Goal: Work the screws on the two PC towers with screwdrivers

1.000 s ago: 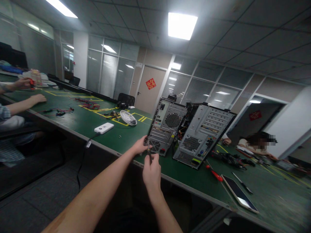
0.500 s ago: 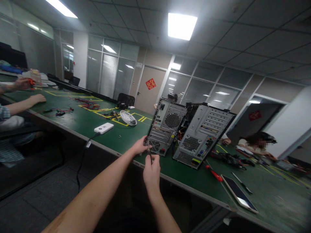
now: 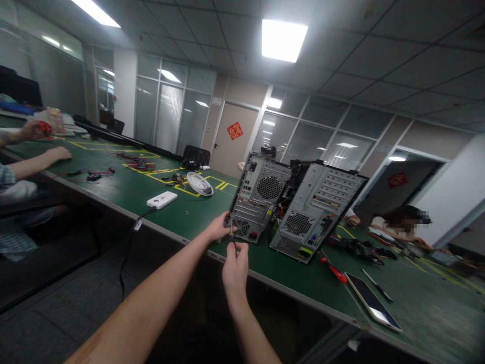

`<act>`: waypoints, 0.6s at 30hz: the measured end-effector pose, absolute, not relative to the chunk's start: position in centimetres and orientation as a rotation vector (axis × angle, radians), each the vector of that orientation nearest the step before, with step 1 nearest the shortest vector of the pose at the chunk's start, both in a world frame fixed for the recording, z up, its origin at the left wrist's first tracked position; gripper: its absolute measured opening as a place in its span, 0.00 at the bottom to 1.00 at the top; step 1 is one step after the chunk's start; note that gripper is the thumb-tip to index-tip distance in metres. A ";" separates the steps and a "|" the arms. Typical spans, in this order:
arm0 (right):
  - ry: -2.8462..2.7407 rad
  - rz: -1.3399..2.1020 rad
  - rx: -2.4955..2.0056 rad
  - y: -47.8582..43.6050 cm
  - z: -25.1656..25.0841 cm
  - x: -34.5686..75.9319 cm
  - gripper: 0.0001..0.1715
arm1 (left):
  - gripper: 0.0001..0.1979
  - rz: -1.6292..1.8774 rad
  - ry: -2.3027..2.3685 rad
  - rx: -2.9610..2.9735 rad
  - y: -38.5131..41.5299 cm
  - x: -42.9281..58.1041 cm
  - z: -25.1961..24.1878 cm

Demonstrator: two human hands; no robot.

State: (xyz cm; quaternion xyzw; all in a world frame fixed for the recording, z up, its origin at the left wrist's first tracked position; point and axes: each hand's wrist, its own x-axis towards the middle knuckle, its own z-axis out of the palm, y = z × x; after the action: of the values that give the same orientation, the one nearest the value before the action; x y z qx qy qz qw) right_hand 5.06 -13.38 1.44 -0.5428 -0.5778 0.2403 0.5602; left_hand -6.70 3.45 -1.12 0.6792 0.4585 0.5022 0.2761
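Two computer tower cases stand side by side on the green table, their backs facing me. At the lower left corner of the left computer case [image 3: 261,194], my left hand [image 3: 219,227] is closed on the edge. Just below it, my right hand [image 3: 235,265] pinches the dark handle of a screwdriver [image 3: 232,233]. Its thin shaft points up to that same corner, and the tip is hard to make out. The right computer case [image 3: 316,207] leans slightly, with vent, ports and slot covers showing; neither hand touches it.
Right of the cases lie a red-handled screwdriver [image 3: 335,272], a phone [image 3: 373,302], a thin pen-like tool [image 3: 378,285] and black cables [image 3: 359,248]. To the left are a white box [image 3: 162,200], small screws [image 3: 187,213], a white oval dish [image 3: 200,184] and wires [image 3: 93,174]. Other people sit around.
My right hand and its screwdriver have shifted very slightly; my left hand stays on the case corner. At far left, another person's hand with a red object has moved a little left.
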 end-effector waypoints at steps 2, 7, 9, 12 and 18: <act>-1.341 0.576 -1.258 -13.2 1.3 5.0 0.16 | 0.43 1.354 1.238 1.823 3.3 -6.7 -1.0; -1.298 0.589 -1.221 -13.0 0.9 5.0 0.17 | 0.44 1.349 1.254 1.817 3.0 -6.6 -0.7; -1.284 0.594 -1.212 -12.9 0.7 5.0 0.17 | 0.43 1.348 1.264 1.820 2.9 -6.7 -0.7; -1.262 0.599 -1.209 -12.7 0.4 5.0 0.16 | 0.43 1.345 1.264 1.833 2.9 -6.7 -0.7; -1.239 0.588 -1.184 -12.3 -0.2 5.0 0.16 | 0.44 1.305 1.271 1.857 3.1 -6.7 -0.8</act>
State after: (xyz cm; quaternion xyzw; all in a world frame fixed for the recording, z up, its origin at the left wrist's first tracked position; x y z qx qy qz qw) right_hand 5.00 -12.26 -0.24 -0.5142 -0.5382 0.2553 0.6171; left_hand -6.74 3.09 -0.83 0.6880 0.4708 0.4835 0.2668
